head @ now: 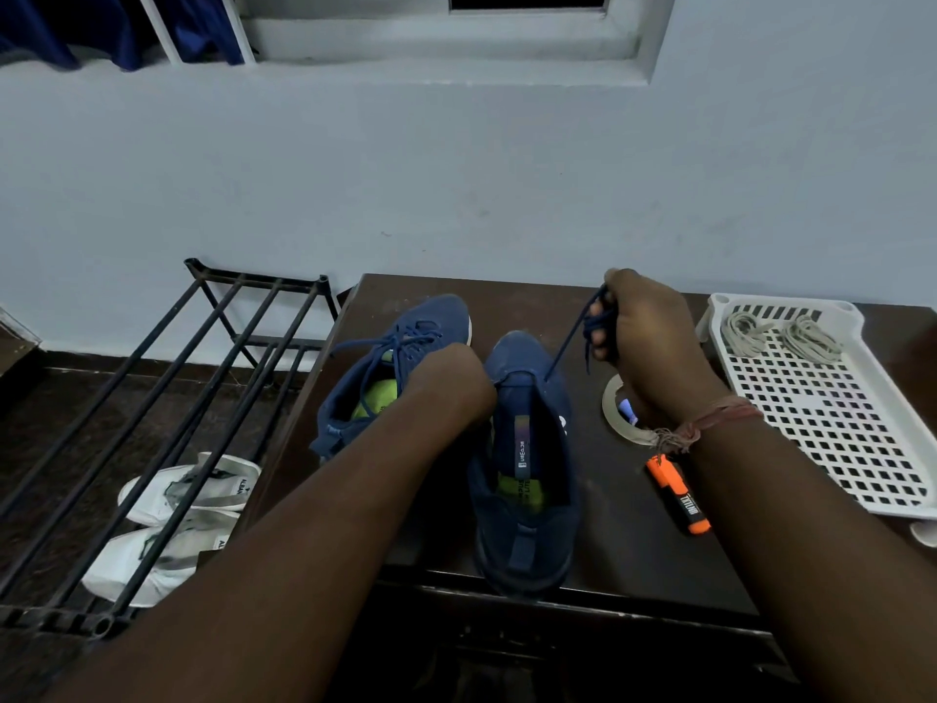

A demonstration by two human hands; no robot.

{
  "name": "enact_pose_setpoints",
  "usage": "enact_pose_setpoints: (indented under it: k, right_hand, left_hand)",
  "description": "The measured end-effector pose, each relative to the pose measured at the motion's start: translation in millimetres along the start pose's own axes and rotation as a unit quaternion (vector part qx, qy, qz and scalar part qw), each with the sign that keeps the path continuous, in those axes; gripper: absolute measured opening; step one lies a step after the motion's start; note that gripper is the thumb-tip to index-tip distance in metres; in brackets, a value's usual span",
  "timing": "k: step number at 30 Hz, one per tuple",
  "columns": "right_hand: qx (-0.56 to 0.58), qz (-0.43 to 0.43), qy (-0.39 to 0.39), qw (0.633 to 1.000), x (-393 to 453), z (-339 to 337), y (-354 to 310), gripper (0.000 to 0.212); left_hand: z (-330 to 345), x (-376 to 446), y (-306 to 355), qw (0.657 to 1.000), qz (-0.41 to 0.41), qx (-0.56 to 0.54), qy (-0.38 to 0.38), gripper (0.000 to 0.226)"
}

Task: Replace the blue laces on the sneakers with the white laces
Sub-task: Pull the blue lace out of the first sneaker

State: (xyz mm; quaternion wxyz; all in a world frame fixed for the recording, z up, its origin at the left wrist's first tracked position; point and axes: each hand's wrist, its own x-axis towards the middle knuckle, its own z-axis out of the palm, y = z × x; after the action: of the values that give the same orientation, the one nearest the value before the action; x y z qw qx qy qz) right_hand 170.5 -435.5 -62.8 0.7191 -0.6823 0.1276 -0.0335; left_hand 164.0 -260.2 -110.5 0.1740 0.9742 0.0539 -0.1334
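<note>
1. Right hand (646, 337) is gripping a blue lace (573, 337), fingers curled round bunched loops of it, raised above the table (628, 525) right of the shoes.
2. That lace is running taut, down and left from the fist to the top eyelets of the right sneaker (525, 464), which is sitting toe-away near the table's front edge.
3. Left hand (446, 383) is resting between the two shoes, against the right sneaker's upper; fingers are hidden behind the wrist, so grip can't be told, possibly steadying the shoe.
4. Left sneaker (390, 367) is lying just left of that hand, tilted, its blue lace in place.
5. White laces (783, 337) are sitting in two loose bundles at the far end of a white perforated tray (836, 438), right of the right hand, well apart from both shoes.
6. Orange highlighter (677, 494) is lying beside the right wrist; white shoes (172, 520) are sitting under a black rack (167, 388) on the left.
</note>
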Motion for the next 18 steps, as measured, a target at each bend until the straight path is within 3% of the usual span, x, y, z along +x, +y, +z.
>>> enact_pose_setpoints:
  k: [6, 15, 18]
  right_hand:
    - [0.071, -0.077, 0.018, 0.994, -9.3, -3.3, -16.9, 0.014]
    - [0.17, -0.143, -0.005, 0.975, -20.3, -2.3, -41.4, 0.036]
    - [0.146, -0.136, -0.013, 0.98, -24.7, -1.2, -43.0, 0.042]
  left_hand:
    - [-1.9, -1.3, 2.9, 1.0, -0.01, 0.003, -0.013, 0.018]
    - [-2.6, 5.9, 0.3, 0.999, -0.02, -0.047, -0.018, 0.012]
    - [-3.0, 6.2, 0.4, 0.998, -0.02, -0.057, -0.021, 0.014]
